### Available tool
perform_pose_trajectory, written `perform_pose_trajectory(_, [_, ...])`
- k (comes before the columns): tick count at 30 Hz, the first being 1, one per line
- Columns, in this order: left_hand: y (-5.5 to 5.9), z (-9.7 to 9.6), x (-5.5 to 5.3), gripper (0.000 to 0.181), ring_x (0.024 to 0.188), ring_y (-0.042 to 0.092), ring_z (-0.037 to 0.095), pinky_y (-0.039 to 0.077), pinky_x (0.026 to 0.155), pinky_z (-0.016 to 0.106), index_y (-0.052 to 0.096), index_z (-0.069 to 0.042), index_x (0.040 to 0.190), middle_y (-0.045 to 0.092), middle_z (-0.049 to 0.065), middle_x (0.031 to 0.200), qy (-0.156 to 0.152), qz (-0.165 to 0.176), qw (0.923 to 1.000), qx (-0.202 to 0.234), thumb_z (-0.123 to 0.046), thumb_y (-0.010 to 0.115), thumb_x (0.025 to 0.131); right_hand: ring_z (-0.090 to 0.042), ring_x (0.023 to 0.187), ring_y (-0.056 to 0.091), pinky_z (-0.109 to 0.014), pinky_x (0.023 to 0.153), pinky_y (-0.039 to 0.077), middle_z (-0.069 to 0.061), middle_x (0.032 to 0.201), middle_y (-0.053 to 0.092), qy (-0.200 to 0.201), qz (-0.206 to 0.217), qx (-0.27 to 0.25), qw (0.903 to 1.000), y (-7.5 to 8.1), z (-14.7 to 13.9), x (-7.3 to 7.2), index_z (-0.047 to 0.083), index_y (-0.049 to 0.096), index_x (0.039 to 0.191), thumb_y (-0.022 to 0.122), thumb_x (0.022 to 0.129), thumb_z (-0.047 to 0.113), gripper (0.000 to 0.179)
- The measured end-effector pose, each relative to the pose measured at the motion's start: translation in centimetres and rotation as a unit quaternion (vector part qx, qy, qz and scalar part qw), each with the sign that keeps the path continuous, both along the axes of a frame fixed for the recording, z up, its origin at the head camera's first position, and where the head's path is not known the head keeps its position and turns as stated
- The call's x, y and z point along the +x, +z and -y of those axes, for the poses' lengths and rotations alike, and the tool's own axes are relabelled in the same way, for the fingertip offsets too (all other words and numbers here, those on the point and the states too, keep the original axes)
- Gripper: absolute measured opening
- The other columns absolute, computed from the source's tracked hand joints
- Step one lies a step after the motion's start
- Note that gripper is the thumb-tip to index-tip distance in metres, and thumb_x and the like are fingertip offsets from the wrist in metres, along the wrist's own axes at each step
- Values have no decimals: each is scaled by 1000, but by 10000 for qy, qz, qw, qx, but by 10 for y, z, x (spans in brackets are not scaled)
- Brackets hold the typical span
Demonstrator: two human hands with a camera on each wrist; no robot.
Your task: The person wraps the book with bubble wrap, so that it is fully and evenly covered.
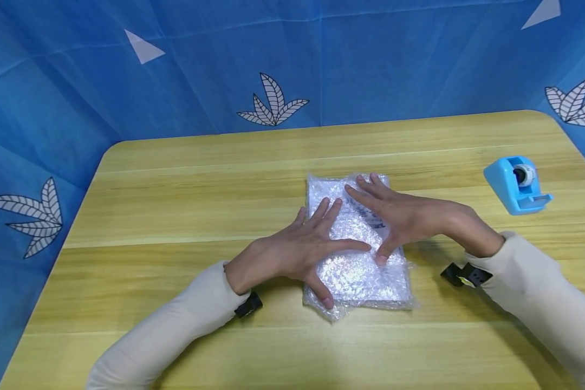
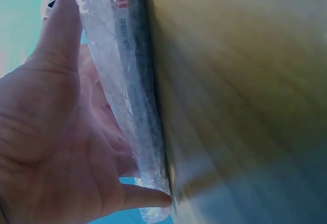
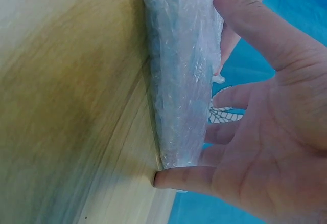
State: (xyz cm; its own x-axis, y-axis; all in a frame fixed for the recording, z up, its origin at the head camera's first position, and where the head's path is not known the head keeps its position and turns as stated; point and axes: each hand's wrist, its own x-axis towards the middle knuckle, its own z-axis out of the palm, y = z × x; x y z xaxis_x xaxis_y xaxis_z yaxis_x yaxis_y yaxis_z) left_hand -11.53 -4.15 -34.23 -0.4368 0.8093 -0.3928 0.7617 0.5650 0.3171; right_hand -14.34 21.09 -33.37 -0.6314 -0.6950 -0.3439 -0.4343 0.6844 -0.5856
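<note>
A flat rectangular package in clear bubble wrap lies on the table, with dark print showing faintly through the wrap near its upper right. Over its left side the left hand rests with fingers spread. The right hand lies across its upper right, fingers likewise splayed. In the left wrist view, red and dark lettering shows on the package's side under the plastic, and one fingertip reaches the tabletop at its far end. The right wrist view has the wrapped edge beside the right hand, whose lowest finger touches the table.
A light blue tape dispenser with a roll in it stands at the right of the wooden table. Blue cloth printed with leaves and triangles hangs behind and at the sides. Small black cameras sit at both wrists.
</note>
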Motion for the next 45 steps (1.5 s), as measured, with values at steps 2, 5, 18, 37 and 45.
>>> perform_pose_trajectory(2, [0,-1,0,113,151,-22,48,6,117,74,24,-45,164,-23,28,166,8,0,10000,-27,-73,80,70,-51,152,-16,-78,114,12,-26,170,-12,-25,5,-46,10000,-1,-1,1,6,6,167,91,66,55,141])
perform_pose_trajectory(5, [1,-2,1,113,151,-21,47,7,117,74,23,-46,164,-22,28,166,18,-11,10000,-59,-73,80,70,-50,153,-17,-77,114,12,-25,170,-13,-66,-61,-74,9999,-3,-3,4,5,7,167,90,67,54,139])
perform_pose_trajectory(18, [0,-2,0,115,152,-16,50,10,116,74,25,-45,164,-19,30,166,-29,-136,9999,-77,-75,79,68,-43,156,-13,-75,116,14,-16,173,-10,21,147,-627,9979,-9,-30,16,9,8,168,88,78,44,125])
perform_pose_trajectory(37, [12,-14,7,117,154,-10,48,12,116,76,19,-49,164,-16,23,169,135,-208,9981,-565,-71,81,68,-45,155,-12,-76,114,17,-17,173,-10,148,86,-545,9984,-11,-30,16,9,9,168,89,74,51,130])
perform_pose_trajectory(45, [14,-19,5,118,152,-10,54,18,114,77,12,-54,163,-20,26,167,7,-39,9963,-858,-69,82,69,-46,155,-12,-77,113,18,-18,172,-11,225,29,-563,9982,-12,-30,14,9,8,168,88,74,50,131])
